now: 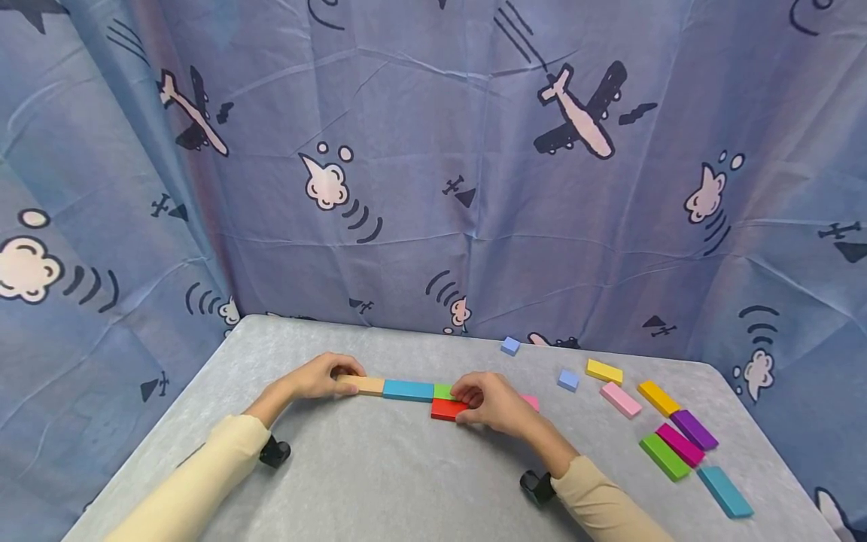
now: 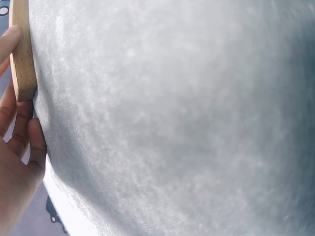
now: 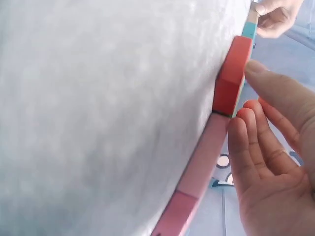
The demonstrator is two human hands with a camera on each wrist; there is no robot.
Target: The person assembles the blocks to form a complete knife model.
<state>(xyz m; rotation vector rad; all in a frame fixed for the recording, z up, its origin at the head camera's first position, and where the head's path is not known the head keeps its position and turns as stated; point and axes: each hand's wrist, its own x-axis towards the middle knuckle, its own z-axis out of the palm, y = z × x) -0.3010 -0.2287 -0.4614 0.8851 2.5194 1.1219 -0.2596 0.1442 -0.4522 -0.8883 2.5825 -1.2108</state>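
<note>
A row of flat blocks lies across the grey table. My left hand [image 1: 330, 376] pinches the plain wooden block [image 1: 369, 386] at the row's left end, its thumb [image 2: 11, 40] on one face. A blue block [image 1: 409, 390] adjoins it, then a green block [image 1: 442, 391]. In front of the green one lies a red block [image 1: 447, 409]. My right hand [image 1: 497, 403] holds the red block between thumb and fingers, thumb [image 3: 261, 73] on its edge, fingers at the green block's side. A pink block [image 3: 204, 155] continues the row, partly hidden by the right hand in the head view.
Loose blocks lie on the right of the table [image 1: 352, 482]: a yellow block [image 1: 604, 372], a light pink block [image 1: 620, 400], a purple block [image 1: 694, 429], a teal block [image 1: 725, 491] and others. Two small blue blocks [image 1: 568, 380] sit farther back. A patterned curtain [image 1: 406, 150] hangs behind.
</note>
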